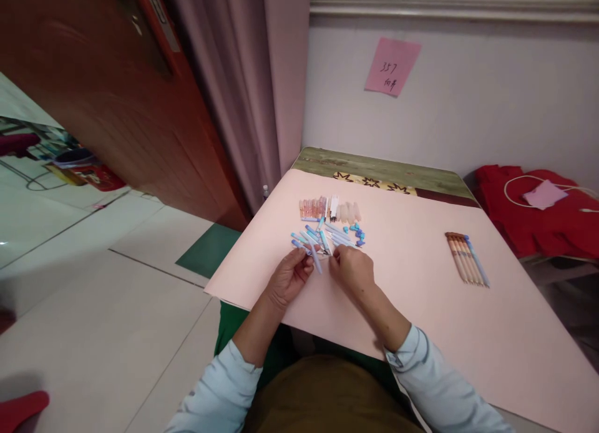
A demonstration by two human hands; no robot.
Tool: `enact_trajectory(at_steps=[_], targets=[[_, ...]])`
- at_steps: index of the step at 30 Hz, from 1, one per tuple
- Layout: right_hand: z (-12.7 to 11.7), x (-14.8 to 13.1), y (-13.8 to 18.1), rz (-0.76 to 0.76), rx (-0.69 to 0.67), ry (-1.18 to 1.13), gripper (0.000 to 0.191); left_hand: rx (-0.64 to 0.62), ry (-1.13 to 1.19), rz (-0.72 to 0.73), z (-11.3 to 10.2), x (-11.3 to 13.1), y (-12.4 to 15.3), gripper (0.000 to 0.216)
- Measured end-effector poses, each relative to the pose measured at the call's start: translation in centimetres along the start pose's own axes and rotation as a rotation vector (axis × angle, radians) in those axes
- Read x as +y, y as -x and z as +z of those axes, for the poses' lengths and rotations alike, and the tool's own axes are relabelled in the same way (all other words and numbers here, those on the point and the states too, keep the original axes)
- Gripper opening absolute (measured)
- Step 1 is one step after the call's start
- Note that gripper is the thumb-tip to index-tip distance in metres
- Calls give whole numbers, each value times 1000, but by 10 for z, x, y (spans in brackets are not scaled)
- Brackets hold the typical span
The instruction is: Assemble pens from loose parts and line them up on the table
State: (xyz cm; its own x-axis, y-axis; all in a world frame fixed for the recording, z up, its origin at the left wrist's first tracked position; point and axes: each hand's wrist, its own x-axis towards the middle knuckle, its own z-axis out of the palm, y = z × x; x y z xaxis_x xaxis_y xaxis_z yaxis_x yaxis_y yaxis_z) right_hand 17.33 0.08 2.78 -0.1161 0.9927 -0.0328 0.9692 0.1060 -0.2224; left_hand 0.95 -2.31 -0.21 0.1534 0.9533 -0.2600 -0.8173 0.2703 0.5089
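Note:
Between the thumb and fingers of my left hand [291, 276] is a light purple pen barrel [316, 259], tilted over the table. Close to its right, my right hand [352, 266] is closed in a pinch; a thin white piece reaches its fingertips, but what it grips is mostly hidden. Just beyond both hands lies a loose pile of blue and lavender pen parts [311, 233]. Small blue caps [359, 233] are scattered to the right of that pile. Farther back are a row of pinkish pen parts [312, 207], white refills [334, 207] and pale translucent grips [349, 212].
On the right of the pale-covered table [412, 308], several brown-topped pens [461, 258] lie side by side with one blue pen [477, 261]. A red cloth [561, 221] with a cable lies beyond the right edge. A curtain [285, 77] and wooden door [187, 127] stand left.

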Motion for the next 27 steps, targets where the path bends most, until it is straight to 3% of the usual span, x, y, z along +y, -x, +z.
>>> enact_trajectory(at_steps=[12,18,27], targets=[[-15,-7,-17,36,-182,139,29,-22,-33,-7,-1,0,0,17],[-16,-4,-17,106,-196,119,30,-15,-24,-12,0,0,0,17],[-20,-7,-4,70,-134,132,29,-3,-23,-25,2,1,0,16]])
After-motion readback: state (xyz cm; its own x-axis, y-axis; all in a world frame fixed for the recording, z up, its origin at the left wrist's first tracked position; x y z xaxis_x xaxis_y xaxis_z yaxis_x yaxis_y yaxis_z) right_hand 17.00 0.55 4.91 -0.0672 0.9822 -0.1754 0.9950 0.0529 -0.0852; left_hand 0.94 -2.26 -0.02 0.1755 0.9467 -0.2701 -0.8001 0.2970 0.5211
